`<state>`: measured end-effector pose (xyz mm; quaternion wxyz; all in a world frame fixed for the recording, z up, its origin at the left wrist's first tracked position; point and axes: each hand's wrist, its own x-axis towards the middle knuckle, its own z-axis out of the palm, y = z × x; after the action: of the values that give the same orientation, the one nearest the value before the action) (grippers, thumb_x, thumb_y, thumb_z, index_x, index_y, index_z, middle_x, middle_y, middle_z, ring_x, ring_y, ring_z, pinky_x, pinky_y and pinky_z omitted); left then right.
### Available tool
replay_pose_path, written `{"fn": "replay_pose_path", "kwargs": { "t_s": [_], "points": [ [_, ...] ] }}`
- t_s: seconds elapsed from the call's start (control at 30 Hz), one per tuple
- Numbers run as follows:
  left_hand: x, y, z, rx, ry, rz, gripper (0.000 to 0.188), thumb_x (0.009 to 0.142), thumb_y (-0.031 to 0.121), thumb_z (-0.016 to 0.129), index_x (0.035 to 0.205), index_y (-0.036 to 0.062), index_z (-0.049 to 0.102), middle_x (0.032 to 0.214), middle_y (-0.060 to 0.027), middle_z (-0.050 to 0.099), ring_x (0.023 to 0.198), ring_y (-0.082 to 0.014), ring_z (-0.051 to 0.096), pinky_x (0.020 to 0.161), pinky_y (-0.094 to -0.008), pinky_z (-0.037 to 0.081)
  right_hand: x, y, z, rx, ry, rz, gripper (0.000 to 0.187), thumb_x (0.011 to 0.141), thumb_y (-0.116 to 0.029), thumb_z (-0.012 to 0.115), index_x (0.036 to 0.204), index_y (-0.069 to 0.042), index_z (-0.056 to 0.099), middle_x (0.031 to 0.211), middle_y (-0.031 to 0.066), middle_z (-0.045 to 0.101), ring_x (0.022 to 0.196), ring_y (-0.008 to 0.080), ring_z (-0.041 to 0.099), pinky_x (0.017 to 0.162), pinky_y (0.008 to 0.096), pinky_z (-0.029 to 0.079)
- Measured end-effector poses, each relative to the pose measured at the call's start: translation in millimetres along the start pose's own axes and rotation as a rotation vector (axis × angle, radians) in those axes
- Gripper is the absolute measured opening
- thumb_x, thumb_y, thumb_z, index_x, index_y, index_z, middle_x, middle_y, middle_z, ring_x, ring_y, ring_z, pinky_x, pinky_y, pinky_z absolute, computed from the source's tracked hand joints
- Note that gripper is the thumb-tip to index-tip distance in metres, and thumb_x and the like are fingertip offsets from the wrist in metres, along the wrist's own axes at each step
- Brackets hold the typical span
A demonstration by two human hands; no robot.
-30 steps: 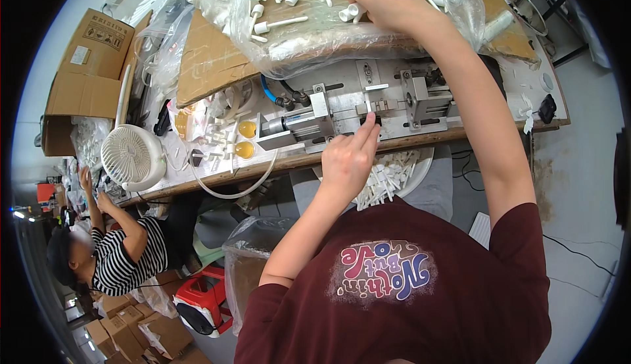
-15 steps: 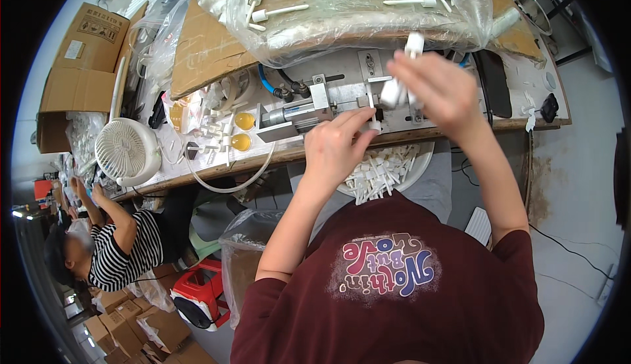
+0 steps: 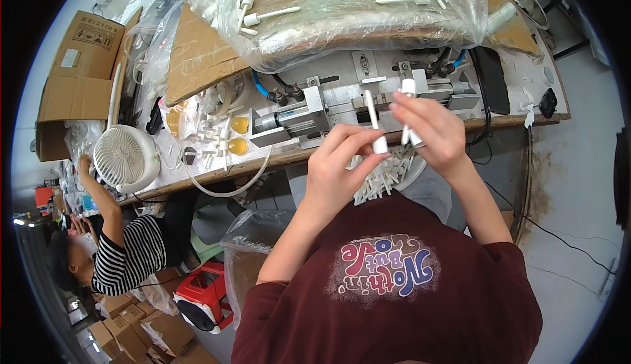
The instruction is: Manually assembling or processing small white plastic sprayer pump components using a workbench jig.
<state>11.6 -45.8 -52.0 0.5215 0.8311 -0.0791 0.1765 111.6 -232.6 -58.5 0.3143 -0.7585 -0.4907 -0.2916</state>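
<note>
Right over the front edge of the worktop (image 3: 524, 78), the left hand (image 3: 335, 170) pinches a white stick (image 3: 372, 111) by its cap; a narrow gap parts it from the sticks (image 3: 408, 87) the right hand (image 3: 434, 134) grips. The bowl (image 3: 417, 170) sits below.

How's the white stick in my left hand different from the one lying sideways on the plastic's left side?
The held stick is pinched at its cap by your left hand; the loose stick lies on plastic. The held stick's cap points toward you; the loose stick's cap points left. Both are white, with slim shafts and wider caps.
</note>
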Motion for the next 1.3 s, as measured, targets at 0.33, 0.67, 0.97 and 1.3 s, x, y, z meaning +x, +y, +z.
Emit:
{"fn": "replay_pose_path", "kwargs": {
  "t_s": [0.33,0.67,0.97,1.3],
  "points": [
    [6,-36,20,0.677,-0.030,0.228,0.029,0.073,0.015,0.080,0.101,0.0089,0.074,0.116,-0.0023,0.071,0.064,-0.0192,0.064,0.060,-0.0289,0.050,-2,-19,-9,0.568,0.250,0.772,0.011,0.089,-0.004,0.069,0.100,0.000,0.069,0.101,0.0082,0.060,0.073,0.0148,0.065,0.060,0.0250,0.053],
    [6,-12,12,-0.116,-0.081,0.076,0.047,0.069,0.007,0.086,0.113,0.0028,0.071,0.109,-0.0124,0.071,0.087,-0.0184,0.071,0.078,-0.0303,0.058,-16,-18,-11,1.539,0.169,1.317,0.013,0.099,-0.017,0.058,0.101,-0.003,0.058,0.092,0.0098,0.066,0.060,0.0121,0.063,0.048,0.0221,0.047],
    [-6,-15,15,0.333,0.062,0.122,0.028,0.073,0.008,0.082,0.099,0.0014,0.071,0.105,-0.0093,0.071,0.076,-0.0189,0.070,0.065,-0.0286,0.056,-13,-18,-11,1.191,0.211,1.221,0.029,0.098,-0.016,0.061,0.118,0.005,0.061,0.101,0.0141,0.068,0.071,0.0120,0.065,0.059,0.0225,0.053],
    [11,-37,20,0.650,-0.025,0.232,0.026,0.070,0.014,0.080,0.095,0.0071,0.074,0.112,-0.0068,0.072,0.068,-0.0187,0.067,0.058,-0.0307,0.049,-10,-24,-26,1.300,0.308,1.008,0.050,0.104,-0.026,0.038,0.133,0.013,0.048,0.129,0.0286,0.056,0.116,0.0339,0.061,0.100,0.0404,0.048]
  ]
}}
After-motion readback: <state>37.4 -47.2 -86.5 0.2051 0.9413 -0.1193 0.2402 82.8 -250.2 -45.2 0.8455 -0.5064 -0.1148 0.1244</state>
